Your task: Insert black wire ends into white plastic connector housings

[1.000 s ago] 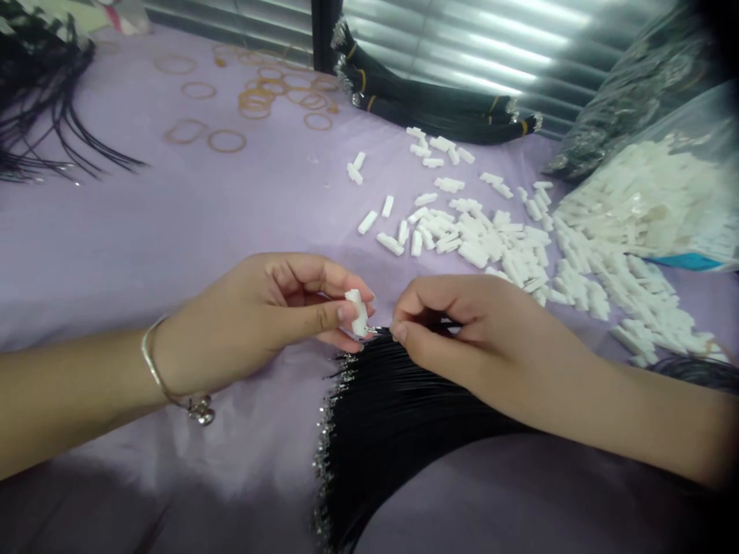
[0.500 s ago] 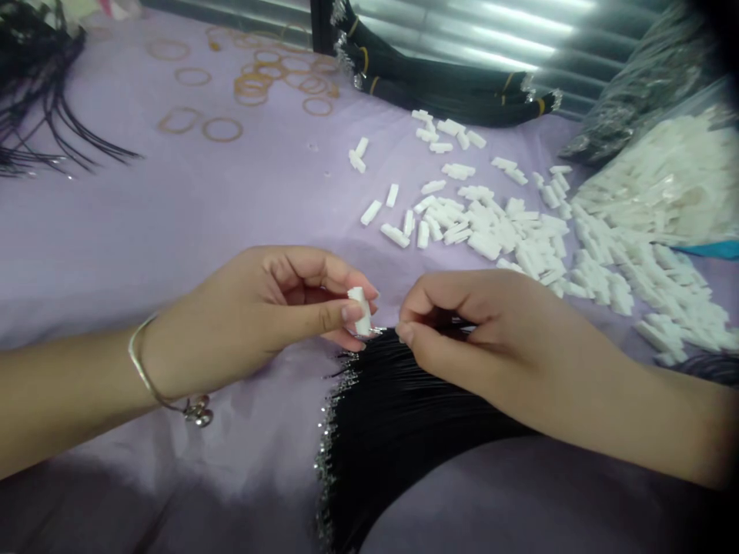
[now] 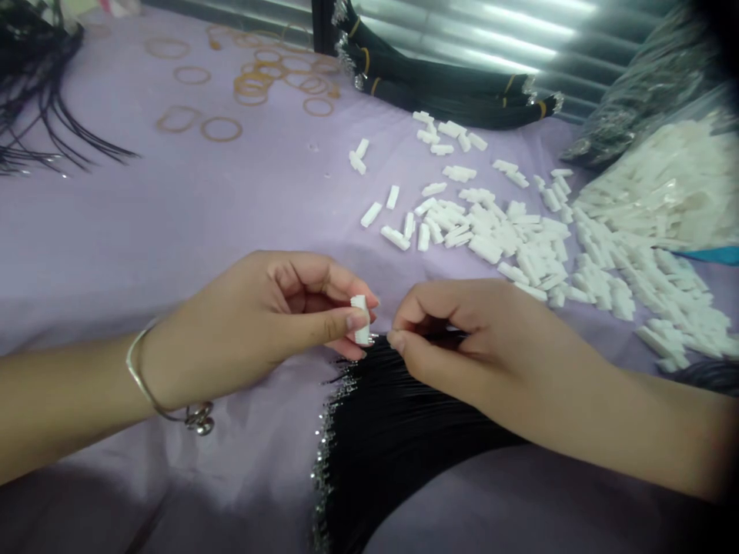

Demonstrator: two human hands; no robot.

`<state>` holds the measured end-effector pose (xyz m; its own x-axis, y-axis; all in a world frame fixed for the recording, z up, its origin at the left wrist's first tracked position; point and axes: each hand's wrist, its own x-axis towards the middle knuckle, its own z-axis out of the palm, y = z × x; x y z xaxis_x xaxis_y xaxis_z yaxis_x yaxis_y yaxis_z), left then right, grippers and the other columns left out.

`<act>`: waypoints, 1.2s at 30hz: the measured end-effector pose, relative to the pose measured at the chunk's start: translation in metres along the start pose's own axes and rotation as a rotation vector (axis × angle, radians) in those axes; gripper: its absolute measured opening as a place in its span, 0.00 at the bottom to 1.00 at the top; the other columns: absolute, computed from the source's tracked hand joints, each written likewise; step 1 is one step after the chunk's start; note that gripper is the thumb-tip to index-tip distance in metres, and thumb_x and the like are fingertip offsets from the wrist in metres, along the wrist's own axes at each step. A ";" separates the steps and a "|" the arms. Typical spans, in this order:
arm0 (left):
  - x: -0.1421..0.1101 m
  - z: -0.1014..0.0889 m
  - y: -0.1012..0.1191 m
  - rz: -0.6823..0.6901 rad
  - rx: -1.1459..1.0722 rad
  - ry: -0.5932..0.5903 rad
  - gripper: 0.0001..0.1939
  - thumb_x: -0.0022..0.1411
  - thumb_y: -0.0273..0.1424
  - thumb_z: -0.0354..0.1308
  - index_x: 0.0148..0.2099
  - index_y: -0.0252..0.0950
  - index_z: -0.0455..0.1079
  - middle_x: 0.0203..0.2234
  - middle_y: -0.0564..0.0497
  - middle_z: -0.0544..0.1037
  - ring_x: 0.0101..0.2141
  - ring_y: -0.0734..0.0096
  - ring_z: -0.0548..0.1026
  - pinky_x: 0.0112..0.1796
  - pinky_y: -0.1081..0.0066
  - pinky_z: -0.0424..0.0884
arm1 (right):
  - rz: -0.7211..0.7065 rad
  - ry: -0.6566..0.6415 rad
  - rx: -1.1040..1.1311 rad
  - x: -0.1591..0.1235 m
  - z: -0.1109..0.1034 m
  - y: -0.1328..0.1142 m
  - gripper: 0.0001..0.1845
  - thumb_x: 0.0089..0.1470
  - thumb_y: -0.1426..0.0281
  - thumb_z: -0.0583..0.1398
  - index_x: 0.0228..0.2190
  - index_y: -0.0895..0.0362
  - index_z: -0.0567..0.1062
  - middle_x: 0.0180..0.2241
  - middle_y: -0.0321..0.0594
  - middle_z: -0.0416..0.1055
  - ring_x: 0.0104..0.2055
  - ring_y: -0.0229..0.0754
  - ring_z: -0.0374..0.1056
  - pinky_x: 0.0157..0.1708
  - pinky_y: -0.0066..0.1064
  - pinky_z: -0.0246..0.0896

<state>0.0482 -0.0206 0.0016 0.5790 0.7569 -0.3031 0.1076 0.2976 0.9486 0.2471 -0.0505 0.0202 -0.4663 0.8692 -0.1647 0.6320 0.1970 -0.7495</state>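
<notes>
My left hand (image 3: pixel 289 308) pinches a small white plastic connector housing (image 3: pixel 360 317) between thumb and fingers, holding it upright. Just right of it, my right hand (image 3: pixel 456 331) is closed in a pinch, its fingertips on a thin black wire mostly hidden by them. Small silver metal terminals (image 3: pixel 373 338) show in the gap at the housing's lower right edge; whether they enter it I cannot tell. Under both hands lies a thick bundle of black wires (image 3: pixel 404 415), with silver terminals along its left end.
Loose white connector housings (image 3: pixel 490 231) are scattered to the right, beside a clear plastic bag (image 3: pixel 663 185) full of more. Yellowish rubber bands (image 3: pixel 252 86) lie at the back. Tied black wire bundles (image 3: pixel 439 85) rest at the far edge; other wires (image 3: pixel 51 100) lie far left on the lilac cloth (image 3: pixel 173 200).
My right hand has shifted slightly left, bringing its fingertips closer to the housing. My left hand and the housing sit slightly lower in view.
</notes>
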 end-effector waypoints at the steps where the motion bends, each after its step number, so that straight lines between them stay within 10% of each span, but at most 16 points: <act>1: 0.000 0.000 0.000 0.000 0.000 0.004 0.03 0.56 0.23 0.61 0.34 0.34 0.75 0.25 0.58 0.81 0.27 0.77 0.80 0.30 0.85 0.76 | 0.002 -0.003 0.004 0.000 0.001 0.000 0.08 0.51 0.74 0.57 0.22 0.55 0.71 0.16 0.26 0.64 0.16 0.27 0.57 0.14 0.20 0.50; 36: 0.005 0.006 0.001 -0.089 -0.090 0.064 0.05 0.54 0.19 0.60 0.31 0.33 0.74 0.22 0.58 0.79 0.25 0.81 0.78 0.29 0.87 0.75 | -0.032 0.063 -0.150 0.000 0.005 0.001 0.09 0.54 0.75 0.56 0.23 0.57 0.72 0.17 0.26 0.65 0.19 0.27 0.58 0.20 0.21 0.50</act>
<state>0.0563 -0.0204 0.0015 0.5177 0.7598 -0.3933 0.0815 0.4138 0.9067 0.2443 -0.0533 0.0163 -0.4509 0.8872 -0.0979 0.7049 0.2866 -0.6488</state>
